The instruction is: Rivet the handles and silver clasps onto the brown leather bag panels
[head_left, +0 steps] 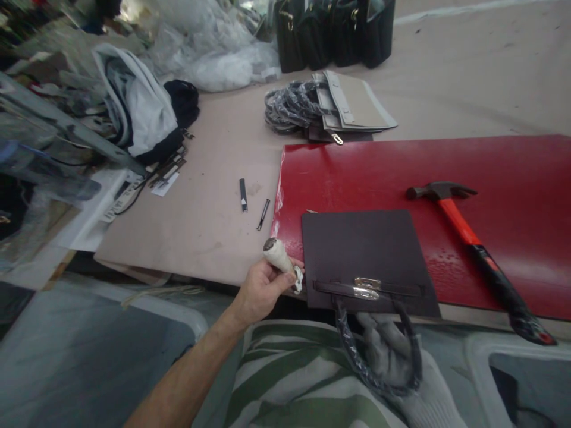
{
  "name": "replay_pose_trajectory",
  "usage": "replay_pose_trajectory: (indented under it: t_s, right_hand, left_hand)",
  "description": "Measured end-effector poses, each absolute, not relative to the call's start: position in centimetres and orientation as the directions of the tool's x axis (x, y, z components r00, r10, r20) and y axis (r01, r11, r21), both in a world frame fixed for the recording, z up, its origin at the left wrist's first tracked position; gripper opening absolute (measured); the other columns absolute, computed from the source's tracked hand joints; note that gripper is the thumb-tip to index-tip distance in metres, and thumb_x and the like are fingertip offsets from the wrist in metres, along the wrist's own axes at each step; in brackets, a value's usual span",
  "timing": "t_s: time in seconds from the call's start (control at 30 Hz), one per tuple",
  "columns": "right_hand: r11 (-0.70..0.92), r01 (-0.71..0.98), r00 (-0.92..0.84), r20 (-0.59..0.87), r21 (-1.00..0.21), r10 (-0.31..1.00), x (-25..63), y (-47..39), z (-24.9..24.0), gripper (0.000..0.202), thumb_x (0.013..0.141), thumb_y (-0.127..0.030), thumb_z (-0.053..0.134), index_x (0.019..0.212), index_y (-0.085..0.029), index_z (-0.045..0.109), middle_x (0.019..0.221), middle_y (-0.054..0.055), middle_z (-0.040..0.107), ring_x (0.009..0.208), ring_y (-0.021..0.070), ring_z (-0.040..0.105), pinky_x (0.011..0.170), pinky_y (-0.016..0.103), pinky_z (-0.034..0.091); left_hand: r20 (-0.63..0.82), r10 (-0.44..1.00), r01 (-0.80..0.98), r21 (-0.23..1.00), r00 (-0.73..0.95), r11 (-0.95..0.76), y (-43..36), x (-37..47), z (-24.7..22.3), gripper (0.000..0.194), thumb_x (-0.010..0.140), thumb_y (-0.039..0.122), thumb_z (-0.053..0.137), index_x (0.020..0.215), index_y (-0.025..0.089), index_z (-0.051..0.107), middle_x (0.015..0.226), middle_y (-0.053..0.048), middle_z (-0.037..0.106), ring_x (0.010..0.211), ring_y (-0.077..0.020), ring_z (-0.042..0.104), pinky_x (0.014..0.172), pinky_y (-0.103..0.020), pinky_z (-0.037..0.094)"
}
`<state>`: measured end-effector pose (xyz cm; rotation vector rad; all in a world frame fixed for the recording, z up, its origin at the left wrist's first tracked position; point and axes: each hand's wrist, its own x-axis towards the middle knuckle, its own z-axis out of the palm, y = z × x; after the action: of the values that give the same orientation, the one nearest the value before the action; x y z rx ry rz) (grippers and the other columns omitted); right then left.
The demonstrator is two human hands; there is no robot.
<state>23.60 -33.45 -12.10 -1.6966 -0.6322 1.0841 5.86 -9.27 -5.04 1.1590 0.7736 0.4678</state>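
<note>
My left hand (263, 289), bare, is closed round a short cylindrical stick wrapped in whitish material (278, 254), with a dark top end and a crumpled white lower end. To its right lies a dark brown bag panel (361, 244) with a strap, metal clasp plates (366, 288) and a plastic-wrapped handle (352, 351) hanging toward me. My right hand (392, 351), in a pale grey glove, is behind the handle loop, its fingers bent at the panel's near edge. The fingertips are partly hidden there.
A claw hammer (464, 229) with an orange and black handle lies on the red board (357, 172). Two small dark metal tools, one a flat piece (243, 195) and one a thin rod (263, 215), lie left of it. Stacked panels (357, 104) and black bags (334, 35) stand farther back.
</note>
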Motion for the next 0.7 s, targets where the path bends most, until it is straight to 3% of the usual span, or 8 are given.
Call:
replay_pose_trajectory:
  t_s: [0.1,0.17,0.2,0.3,0.43,0.57,0.7]
  right_hand:
    - [-0.334,-0.538,0.200,-0.503,-0.774,0.841,22.7,-31.1,-10.5,0.056,0.081,-0.069,0.067,0.104,-0.018,0.073,0.099,0.017,0.074,0.085,0.0323,0.074,0.075,0.046,0.062]
    - [-0.329,-0.695,0.123,-0.556,-0.640,0.822,21.9,-29.5,-8.8,0.054,0.072,-0.064,0.081,0.097,-0.016,0.075,0.095,0.016,0.075,0.082,0.0279,0.072,0.077,0.038,0.060]
    - [-0.336,-0.736,0.120,-0.602,-0.587,0.789,21.5,-28.7,-8.0,0.054,0.074,-0.064,0.081,0.098,-0.016,0.076,0.094,0.015,0.076,0.081,0.0257,0.072,0.078,0.035,0.059]
    - [-0.322,-0.799,0.187,-0.719,-0.508,0.669,20.3,-26.7,-6.1,0.052,0.081,-0.062,0.078,0.104,-0.015,0.075,0.086,0.013,0.076,0.073,0.0226,0.070,0.070,0.032,0.058]
    - [-0.222,-0.768,0.338,-0.675,-0.600,0.656,19.6,-25.9,-5.0,0.036,0.079,-0.045,0.086,0.099,-0.018,0.073,0.083,0.007,0.074,0.063,0.0197,0.067,0.062,0.030,0.057]
    - [-0.175,-0.731,0.353,-0.586,-0.659,0.729,20.0,-26.4,-4.9,0.029,0.082,-0.042,0.083,0.094,-0.016,0.075,0.085,0.007,0.074,0.065,0.0197,0.067,0.069,0.033,0.059]
    - [-0.168,-0.794,0.272,-0.588,-0.584,0.762,20.5,-26.0,-5.1,0.030,0.077,-0.040,0.085,0.094,-0.017,0.076,0.093,0.008,0.076,0.080,0.0258,0.071,0.086,0.042,0.059]
  left_hand:
    - [-0.330,0.624,0.090,0.919,0.709,0.383,-9.9,6.0,-4.5,0.042,0.078,0.047,0.085,0.098,0.012,0.074,0.086,-0.009,0.072,0.075,-0.0181,0.067,0.072,-0.027,0.058]
    - [-0.330,0.626,0.123,0.929,0.706,0.350,-10.4,6.0,-3.8,0.039,0.078,0.043,0.086,0.097,0.011,0.073,0.086,-0.009,0.071,0.075,-0.0169,0.066,0.071,-0.025,0.057]
    - [-0.318,0.638,0.131,0.937,0.701,0.323,-10.5,6.0,-3.4,0.037,0.079,0.041,0.086,0.098,0.011,0.073,0.086,-0.009,0.072,0.076,-0.0165,0.066,0.071,-0.024,0.056]
    - [-0.227,0.689,0.054,0.963,0.688,0.264,-10.4,6.5,-2.5,0.033,0.084,0.038,0.083,0.102,0.012,0.074,0.092,-0.009,0.074,0.081,-0.0171,0.067,0.074,-0.025,0.057]
    - [-0.107,0.707,-0.127,0.954,0.699,0.270,-9.7,8.2,-3.0,0.033,0.086,0.040,0.081,0.104,0.013,0.075,0.100,-0.012,0.076,0.087,-0.0207,0.072,0.080,-0.029,0.059]
    - [-0.113,0.659,-0.130,0.943,0.743,0.308,-9.3,9.6,-4.2,0.034,0.084,0.039,0.084,0.102,0.012,0.074,0.099,-0.012,0.077,0.088,-0.0210,0.073,0.078,-0.027,0.059]
    - [-0.092,0.652,-0.163,0.933,0.753,0.320,-9.3,9.5,-3.6,0.033,0.086,0.038,0.082,0.103,0.012,0.073,0.102,-0.013,0.077,0.091,-0.0218,0.074,0.079,-0.027,0.060]
